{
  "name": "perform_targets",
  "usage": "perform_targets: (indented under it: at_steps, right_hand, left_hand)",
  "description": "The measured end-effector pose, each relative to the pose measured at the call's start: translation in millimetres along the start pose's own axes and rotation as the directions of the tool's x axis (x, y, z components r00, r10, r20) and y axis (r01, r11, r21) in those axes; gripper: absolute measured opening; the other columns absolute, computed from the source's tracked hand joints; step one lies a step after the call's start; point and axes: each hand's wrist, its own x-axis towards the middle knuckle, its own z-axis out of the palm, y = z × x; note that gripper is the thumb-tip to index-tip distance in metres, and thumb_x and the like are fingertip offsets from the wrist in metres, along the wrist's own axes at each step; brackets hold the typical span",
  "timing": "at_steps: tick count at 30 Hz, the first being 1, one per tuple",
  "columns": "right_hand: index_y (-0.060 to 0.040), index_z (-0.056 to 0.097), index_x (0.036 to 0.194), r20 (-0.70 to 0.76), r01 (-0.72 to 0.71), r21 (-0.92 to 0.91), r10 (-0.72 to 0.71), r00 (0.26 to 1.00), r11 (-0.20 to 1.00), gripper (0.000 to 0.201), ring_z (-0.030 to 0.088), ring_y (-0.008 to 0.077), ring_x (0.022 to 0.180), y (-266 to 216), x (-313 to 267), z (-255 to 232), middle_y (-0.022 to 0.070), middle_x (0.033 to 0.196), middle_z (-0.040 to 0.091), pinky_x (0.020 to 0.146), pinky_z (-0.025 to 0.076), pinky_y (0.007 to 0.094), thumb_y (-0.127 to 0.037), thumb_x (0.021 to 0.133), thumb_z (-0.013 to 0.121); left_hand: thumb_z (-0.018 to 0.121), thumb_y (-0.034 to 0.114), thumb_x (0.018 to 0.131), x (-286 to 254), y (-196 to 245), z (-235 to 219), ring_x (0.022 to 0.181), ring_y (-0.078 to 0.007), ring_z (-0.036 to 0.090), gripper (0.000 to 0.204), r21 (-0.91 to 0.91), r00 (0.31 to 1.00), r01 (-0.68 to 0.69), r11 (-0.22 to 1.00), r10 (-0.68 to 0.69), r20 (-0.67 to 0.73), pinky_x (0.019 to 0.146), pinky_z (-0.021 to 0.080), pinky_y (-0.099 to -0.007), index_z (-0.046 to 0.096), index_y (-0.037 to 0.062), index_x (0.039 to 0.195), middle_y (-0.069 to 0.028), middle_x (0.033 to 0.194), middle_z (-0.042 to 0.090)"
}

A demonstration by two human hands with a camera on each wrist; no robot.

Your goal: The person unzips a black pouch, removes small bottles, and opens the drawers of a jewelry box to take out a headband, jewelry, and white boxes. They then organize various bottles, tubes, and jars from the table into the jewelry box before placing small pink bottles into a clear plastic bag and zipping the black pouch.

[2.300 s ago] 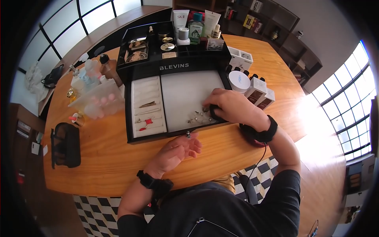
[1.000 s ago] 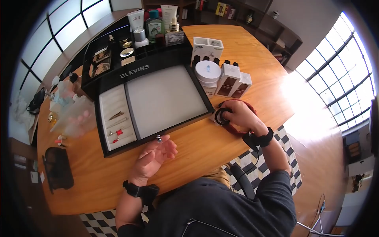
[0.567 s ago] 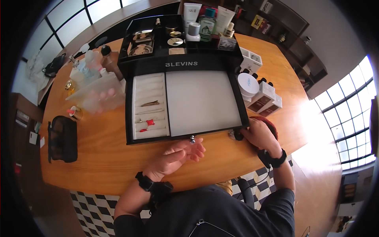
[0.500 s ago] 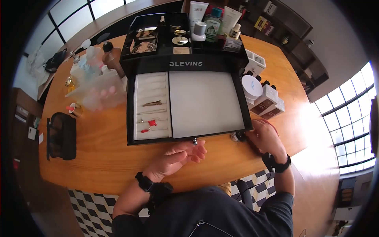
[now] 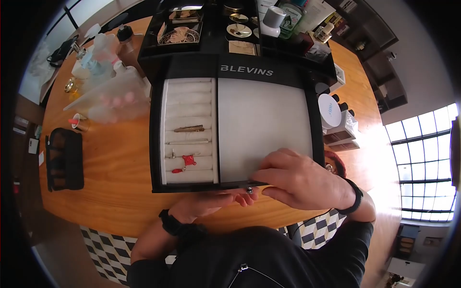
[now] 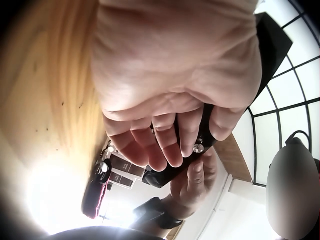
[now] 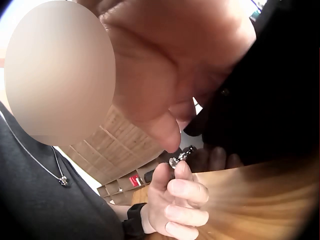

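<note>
The drawer (image 5: 261, 122) of a black BLEVINS jewelry box (image 5: 187, 65) stands pulled out toward me. My left hand (image 5: 211, 201) lies palm up beneath its front edge, fingers loosely bent beside the small shiny knob (image 5: 249, 190). Over the drawer's front right corner reaches my right hand (image 5: 300, 180), holding nothing, with its thumb outside the front and its fingertips above the pale lining. In the right wrist view the right thumb hangs just above the knob (image 7: 175, 162). Padded ring rolls on the drawer's left carry a red knot pendant (image 5: 189, 160) and a brown hair clip (image 5: 189, 128).
A red-rimmed container (image 5: 336, 163) with dark rings sits right of the drawer, near a round white jar (image 5: 330, 110) and boxes. Pump bottles and a clear pouch (image 5: 113, 98) stand at left, beyond a black mesh case (image 5: 65, 158). Makeup compacts (image 5: 180, 36) fill the box top.
My right hand has let go of black hair ties at the red-rimmed container and moved left over the drawer front. The head view has come closer. My left hand stays under the drawer.
</note>
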Motion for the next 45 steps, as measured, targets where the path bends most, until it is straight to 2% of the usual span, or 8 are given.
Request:
perform_targets:
  at_steps: [4, 8, 20, 23, 26, 29, 35, 45]
  right_hand:
    - [-0.0036, 0.06, 0.099, 0.084, 0.03, 0.109, -0.039, 0.996, 0.994, 0.025, 0.056, 0.0343, 0.089, 12, 14, 7, 0.0145, 0.09, 0.055, 0.077, 0.046, 0.0412, -0.015, 0.077, 0.066]
    - [-0.0032, 0.062, 0.092, 0.007, 0.035, 0.152, -0.037, 0.999, 0.988, 0.02, 0.057, 0.031, 0.081, 14, 15, 7, 0.0113, 0.085, 0.057, 0.072, 0.046, 0.0387, -0.009, 0.074, 0.07]
    - [-0.0047, 0.058, 0.088, -0.092, 0.076, 0.093, -0.068, 0.993, 0.993, 0.019, 0.056, 0.0328, 0.081, 12, 9, 13, 0.0114, 0.085, 0.055, 0.069, 0.047, 0.0412, -0.008, 0.071, 0.066]
    - [-0.0043, 0.059, 0.085, -0.085, 0.09, 0.086, -0.083, 0.993, 0.992, 0.015, 0.057, 0.0325, 0.081, 13, 9, 14, 0.0112, 0.082, 0.056, 0.069, 0.047, 0.0412, -0.01, 0.073, 0.065]
    - [-0.0043, 0.062, 0.086, -0.13, 0.093, 0.047, -0.086, 0.988, 0.995, 0.016, 0.057, 0.0319, 0.078, 12, 8, 16, 0.0104, 0.081, 0.057, 0.069, 0.046, 0.0397, -0.009, 0.073, 0.069]
    - [-0.0036, 0.061, 0.085, -0.146, 0.111, 0.071, -0.1, 0.984, 0.991, 0.016, 0.057, 0.0324, 0.078, 13, 7, 17, 0.0113, 0.08, 0.057, 0.068, 0.046, 0.0396, -0.008, 0.072, 0.069]
    - [-0.0014, 0.061, 0.085, -0.187, 0.134, 0.051, -0.122, 0.975, 0.99, 0.015, 0.058, 0.033, 0.078, 12, 6, 20, 0.0118, 0.08, 0.058, 0.068, 0.047, 0.039, -0.005, 0.071, 0.068]
    - [-0.001, 0.061, 0.085, -0.2, 0.104, 0.018, -0.099, 0.975, 0.994, 0.015, 0.059, 0.0321, 0.077, 11, 5, 23, 0.012, 0.08, 0.059, 0.066, 0.047, 0.0379, -0.004, 0.072, 0.067]
  left_hand:
    - [0.047, 0.026, 0.096, -4, -5, -9, 0.11, -0.0192, 0.05, 0.041, 0.006, 0.999, 0.051, 0.999, -0.051, -0.012, 0.095, 0.039, -0.0339, 0.05, -0.0015, 0.126, -0.0117, 0.122, 0.054]
    - [0.049, 0.021, 0.095, -3, 20, 3, 0.11, -0.018, 0.05, 0.037, 0.017, 0.998, 0.058, 0.998, -0.058, -0.014, 0.095, 0.04, -0.0324, 0.051, -0.0018, 0.124, -0.0125, 0.122, 0.055]
    - [0.044, 0.023, 0.098, 0, 13, 2, 0.102, -0.0181, 0.054, 0.035, 0.141, 0.999, 0.021, 0.99, -0.018, -0.027, 0.09, 0.043, -0.032, 0.051, -0.0002, 0.123, -0.0113, 0.115, 0.058]
    - [0.044, 0.03, 0.098, 3, 5, 9, 0.093, -0.0219, 0.057, 0.033, 0.029, 0.975, 0.11, 0.993, -0.102, -0.197, 0.083, 0.046, -0.0346, 0.056, 0.0023, 0.111, -0.012, 0.101, 0.058]
    - [0.042, 0.027, 0.099, 9, 7, 19, 0.088, -0.0199, 0.057, 0.029, -0.015, 0.955, 0.193, 0.981, -0.191, -0.227, 0.077, 0.047, -0.0327, 0.055, 0.0038, 0.11, -0.0115, 0.097, 0.058]
    - [0.046, 0.031, 0.098, 7, 5, 22, 0.086, -0.0156, 0.057, 0.037, -0.102, 0.979, 0.07, 0.992, -0.088, -0.181, 0.077, 0.048, -0.0309, 0.057, 0.002, 0.118, -0.0087, 0.102, 0.061]
    - [0.053, 0.026, 0.095, 9, 4, 34, 0.075, -0.0133, 0.057, 0.026, -0.319, 0.949, -0.032, 0.947, -0.072, -0.307, 0.064, 0.045, -0.0256, 0.061, 0.0046, 0.107, -0.0036, 0.091, 0.062]
    - [0.054, 0.024, 0.094, 10, 0, 40, 0.068, -0.0115, 0.056, 0.02, -0.302, 0.911, -0.074, 0.951, -0.059, -0.408, 0.058, 0.043, -0.0242, 0.061, 0.0057, 0.098, -0.0006, 0.081, 0.061]
